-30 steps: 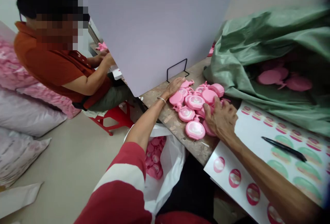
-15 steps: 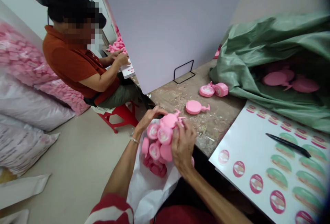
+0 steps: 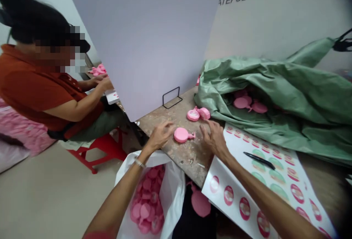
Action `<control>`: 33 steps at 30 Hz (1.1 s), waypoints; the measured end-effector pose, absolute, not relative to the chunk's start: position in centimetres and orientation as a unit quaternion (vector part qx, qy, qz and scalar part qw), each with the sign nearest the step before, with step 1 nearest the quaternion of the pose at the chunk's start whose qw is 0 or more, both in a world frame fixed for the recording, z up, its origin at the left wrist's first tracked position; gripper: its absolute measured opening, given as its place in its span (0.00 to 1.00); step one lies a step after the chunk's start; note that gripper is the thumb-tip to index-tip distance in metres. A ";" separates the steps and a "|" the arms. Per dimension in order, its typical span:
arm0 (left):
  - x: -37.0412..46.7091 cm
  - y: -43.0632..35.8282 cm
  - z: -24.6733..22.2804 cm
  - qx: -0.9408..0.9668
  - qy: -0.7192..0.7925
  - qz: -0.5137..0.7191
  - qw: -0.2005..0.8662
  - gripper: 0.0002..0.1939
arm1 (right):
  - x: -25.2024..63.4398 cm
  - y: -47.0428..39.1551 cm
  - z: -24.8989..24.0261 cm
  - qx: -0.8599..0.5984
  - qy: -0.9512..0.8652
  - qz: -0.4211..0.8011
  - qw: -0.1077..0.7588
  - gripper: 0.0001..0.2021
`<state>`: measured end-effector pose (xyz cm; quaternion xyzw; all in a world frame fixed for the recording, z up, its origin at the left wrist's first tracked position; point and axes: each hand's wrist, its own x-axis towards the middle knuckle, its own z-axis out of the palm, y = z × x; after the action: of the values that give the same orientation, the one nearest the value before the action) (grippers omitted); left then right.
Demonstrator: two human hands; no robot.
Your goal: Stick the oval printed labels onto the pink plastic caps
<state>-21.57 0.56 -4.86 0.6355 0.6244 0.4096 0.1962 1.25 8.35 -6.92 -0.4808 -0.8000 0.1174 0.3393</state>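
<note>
My left hand (image 3: 161, 135) is open, fingers stretched toward a pink round plastic case with a short forked tail (image 3: 181, 135) on the worktable. It holds nothing, and whether the fingertips touch the case I cannot tell. My right hand (image 3: 216, 138) is open too, with its fingertips close to a pair of similar pink cases (image 3: 193, 115), one showing a round label. Below my left forearm stands a white bag (image 3: 176, 180), open at the top, with many pink cases (image 3: 145, 209) inside. Another pink case (image 3: 200, 203) lies on dark cloth at my lap.
Sticker sheets (image 3: 214, 198) with a black pen (image 3: 259, 160) on top lie under my right forearm. A green sack (image 3: 280, 73) with pink cases inside is behind them. A pale upright panel (image 3: 148, 40) stands on the worktable (image 3: 189, 156). A co-worker (image 3: 55, 92) sits at left.
The cluster of pink cases between my hands has gone down into the white bag. Both hands have parted, opened and moved forward over the worktable. The view has turned to the right.
</note>
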 end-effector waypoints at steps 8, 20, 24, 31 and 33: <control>-16.4 12.7 -8.0 0.728 0.587 0.299 0.189 0.19 | -1.5 17.3 -6.6 -0.543 -0.826 0.089 0.118 0.31; -17.5 -4.7 -7.8 0.700 0.661 0.245 0.113 0.23 | -3.4 5.1 -6.9 -0.433 -0.881 0.143 0.125 0.27; -19.7 -12.8 -7.9 0.666 0.714 0.205 0.065 0.24 | -5.1 -3.0 -5.1 -0.358 -0.905 0.193 0.128 0.26; -21.3 -22.1 -10.5 0.551 0.792 0.234 0.121 0.17 | -1.8 -12.9 -7.5 -0.253 -0.933 0.195 0.165 0.24; -20.3 -22.8 -11.5 0.515 0.796 0.259 0.187 0.16 | 0.5 -14.0 -10.0 -0.315 -0.924 0.154 0.151 0.24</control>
<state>-20.29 -22.76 -11.51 0.5146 0.7955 0.2594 0.1872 0.50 -13.99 -10.01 -0.3151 -0.9242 0.1538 0.1515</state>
